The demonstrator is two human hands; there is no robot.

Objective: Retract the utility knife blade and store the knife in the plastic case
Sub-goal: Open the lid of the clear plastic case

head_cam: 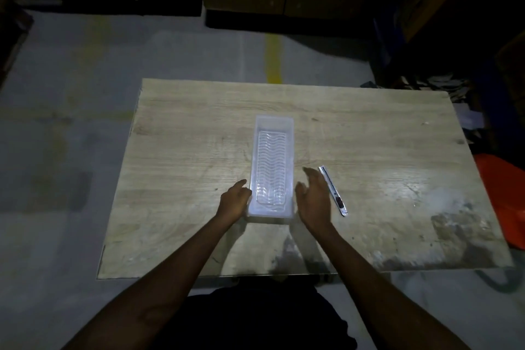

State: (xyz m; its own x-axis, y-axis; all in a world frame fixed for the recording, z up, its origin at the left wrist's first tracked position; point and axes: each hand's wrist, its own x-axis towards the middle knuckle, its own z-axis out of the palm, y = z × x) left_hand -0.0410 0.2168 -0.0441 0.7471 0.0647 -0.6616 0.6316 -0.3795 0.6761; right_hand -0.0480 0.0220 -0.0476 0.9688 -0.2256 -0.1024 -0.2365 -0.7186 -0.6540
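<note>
The knife (333, 191) lies just right of my spread, empty right hand (314, 197), lengthwise toward the tabletop's (383, 136) far edge; my left hand (234, 203) rests curled against the open case (271, 167).

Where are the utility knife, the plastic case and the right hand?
utility knife (333, 191): head view, mid-handle.
plastic case (289, 133): head view, right wall.
right hand (314, 199): head view, back of hand.

Left hand (233, 202) touches the plastic case (271, 167); utility knife (332, 191) lies beside right hand (314, 199).
</note>
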